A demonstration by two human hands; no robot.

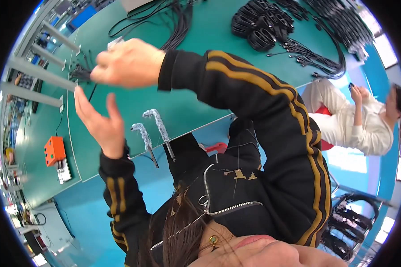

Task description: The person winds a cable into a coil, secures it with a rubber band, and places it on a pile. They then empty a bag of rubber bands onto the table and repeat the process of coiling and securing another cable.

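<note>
1. Dark hair (178,222) closest; beyond it, my left hand (103,127) is open, apparently empty.
2. Right hand (131,62) curled; can't tell if it's gripping.
3. Black cables (81,73) beside it, well back from the counter's (196,107) front edge.
4. Cable handling, I'd judge; next calls for a sure pinch.

Green tabletop (209,31) smooth; cables (180,26) black plastic; metal rods (161,125) fuzzy-wrapped.
</note>
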